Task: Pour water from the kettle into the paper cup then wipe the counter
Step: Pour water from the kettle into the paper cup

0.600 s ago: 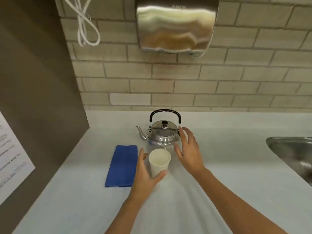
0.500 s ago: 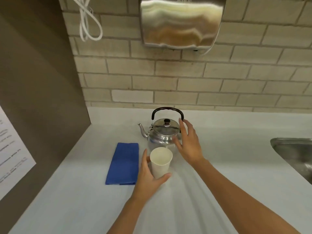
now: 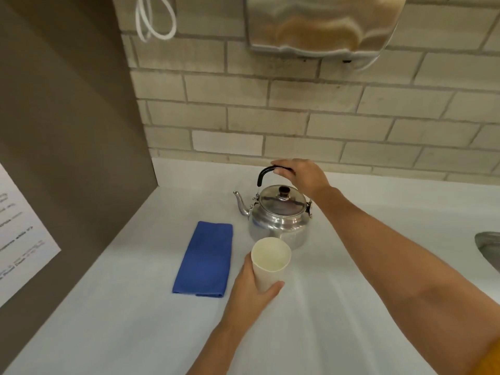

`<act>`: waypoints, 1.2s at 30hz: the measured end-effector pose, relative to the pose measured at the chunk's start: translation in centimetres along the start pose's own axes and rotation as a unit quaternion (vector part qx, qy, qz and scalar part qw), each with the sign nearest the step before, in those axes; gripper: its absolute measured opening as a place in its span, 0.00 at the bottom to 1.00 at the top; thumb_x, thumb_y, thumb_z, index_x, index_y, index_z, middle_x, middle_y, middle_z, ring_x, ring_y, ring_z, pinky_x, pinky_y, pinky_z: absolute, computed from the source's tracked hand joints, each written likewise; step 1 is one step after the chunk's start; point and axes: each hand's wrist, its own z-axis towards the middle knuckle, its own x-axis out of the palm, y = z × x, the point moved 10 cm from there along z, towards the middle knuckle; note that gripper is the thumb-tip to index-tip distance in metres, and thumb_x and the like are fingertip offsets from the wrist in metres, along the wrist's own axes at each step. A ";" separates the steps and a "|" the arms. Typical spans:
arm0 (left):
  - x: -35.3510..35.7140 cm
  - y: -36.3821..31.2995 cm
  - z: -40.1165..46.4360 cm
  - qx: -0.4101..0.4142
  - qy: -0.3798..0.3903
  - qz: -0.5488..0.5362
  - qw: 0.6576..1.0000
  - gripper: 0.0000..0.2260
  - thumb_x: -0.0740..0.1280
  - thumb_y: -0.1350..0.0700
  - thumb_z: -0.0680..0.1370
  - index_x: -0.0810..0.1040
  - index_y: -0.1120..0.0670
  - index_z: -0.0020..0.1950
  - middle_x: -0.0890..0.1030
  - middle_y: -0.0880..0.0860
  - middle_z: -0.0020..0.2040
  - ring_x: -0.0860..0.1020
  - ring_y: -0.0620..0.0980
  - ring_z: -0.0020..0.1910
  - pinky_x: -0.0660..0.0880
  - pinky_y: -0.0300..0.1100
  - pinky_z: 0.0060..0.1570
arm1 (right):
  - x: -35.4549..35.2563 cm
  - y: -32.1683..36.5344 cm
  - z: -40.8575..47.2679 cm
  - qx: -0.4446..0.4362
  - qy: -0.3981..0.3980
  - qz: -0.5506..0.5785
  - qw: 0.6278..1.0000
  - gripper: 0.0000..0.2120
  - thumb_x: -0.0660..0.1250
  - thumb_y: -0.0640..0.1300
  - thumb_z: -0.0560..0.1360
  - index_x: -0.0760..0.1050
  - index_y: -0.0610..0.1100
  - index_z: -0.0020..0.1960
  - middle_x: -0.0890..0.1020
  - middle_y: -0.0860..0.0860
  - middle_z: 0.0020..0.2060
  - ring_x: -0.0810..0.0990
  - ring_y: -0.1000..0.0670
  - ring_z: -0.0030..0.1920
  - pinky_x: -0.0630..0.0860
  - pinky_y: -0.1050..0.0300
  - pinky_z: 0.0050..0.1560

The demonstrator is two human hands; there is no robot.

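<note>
A shiny steel kettle [image 3: 278, 220] with a black arched handle stands upright on the white counter [image 3: 324, 307], spout pointing left. My right hand [image 3: 303, 175] lies over the top of the handle, fingers curled around it. Just in front of the kettle stands a white paper cup [image 3: 270, 262], empty as far as I can see, and my left hand [image 3: 251, 290] wraps around its lower left side. A folded blue cloth [image 3: 205, 259] lies flat on the counter left of the cup.
A brown side panel [image 3: 67, 131] with a paper sheet walls off the left. The brick wall behind carries a steel hand dryer [image 3: 322, 23] and a white cable. A steel sink rim [image 3: 487, 244] shows at the right edge.
My right hand rose from beside the kettle's body to its handle and closed over it. My left hand stays on the cup. The camera has come closer.
</note>
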 end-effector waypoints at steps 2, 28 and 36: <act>0.0 0.1 0.0 0.000 -0.004 0.002 1.000 0.32 0.75 0.48 0.66 0.60 0.41 0.63 0.72 0.44 0.60 0.71 0.42 0.60 0.68 0.36 0.59 | -0.4 0.1 0.2 -0.010 -0.013 0.025 1.000 0.14 0.64 0.54 0.74 0.78 0.53 0.58 0.82 0.51 0.57 0.79 0.48 0.56 0.75 0.50 0.57; -0.2 -0.7 -0.2 0.020 -0.011 0.018 1.000 0.32 0.75 0.50 0.67 0.62 0.49 0.66 0.72 0.45 0.58 0.72 0.45 0.57 0.68 0.37 0.56 | -12.8 5.5 -6.3 -0.070 -0.056 -0.056 0.994 0.11 0.66 0.63 0.68 0.80 0.63 0.48 0.85 0.62 0.46 0.76 0.66 0.40 0.66 0.71 0.35; -0.3 -0.9 -0.3 0.023 -0.019 0.016 0.999 0.31 0.75 0.52 0.67 0.63 0.50 0.65 0.74 0.47 0.56 0.74 0.46 0.54 0.70 0.38 0.52 | -11.6 7.7 -9.3 -0.094 0.046 -0.134 0.986 0.10 0.65 0.65 0.68 0.78 0.67 0.48 0.83 0.67 0.46 0.74 0.64 0.37 0.64 0.67 0.35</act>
